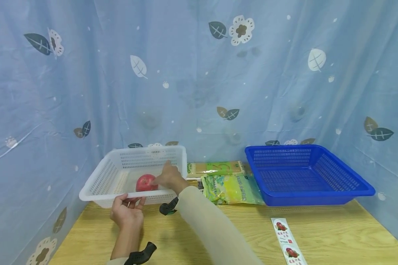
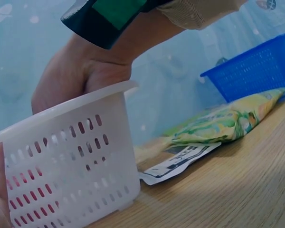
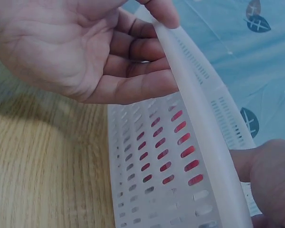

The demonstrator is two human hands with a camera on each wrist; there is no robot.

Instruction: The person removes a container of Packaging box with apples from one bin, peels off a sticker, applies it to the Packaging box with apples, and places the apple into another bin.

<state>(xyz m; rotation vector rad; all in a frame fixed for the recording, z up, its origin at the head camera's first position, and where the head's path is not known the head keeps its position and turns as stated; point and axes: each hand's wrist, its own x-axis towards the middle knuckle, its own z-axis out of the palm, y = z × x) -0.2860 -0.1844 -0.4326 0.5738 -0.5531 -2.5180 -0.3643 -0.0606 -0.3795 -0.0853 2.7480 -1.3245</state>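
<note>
A white plastic basket (image 1: 107, 176) stands at the left of the table with a red apple (image 1: 144, 183) inside, near its front wall. My left hand (image 1: 127, 211) grips the front rim, its thumb over the top and its fingers underneath, as the right wrist view shows. My right hand (image 1: 170, 177) reaches over the rim into the basket, just right of the apple. Its thumb points at the apple's side and overlaps it, while a finger extends toward the back wall. In the left wrist view the basket wall hides this hand's fingertips; the apple's red shows through the slots.
A blue basket (image 1: 318, 200) stands at the right. Between the baskets lie a yellow-green bag (image 1: 233, 189) and a long brown-and-green packet (image 1: 219, 168). A strip of apple-printed labels (image 1: 286, 239) lies at the front right. Blue curtains (image 1: 199, 73) enclose the table.
</note>
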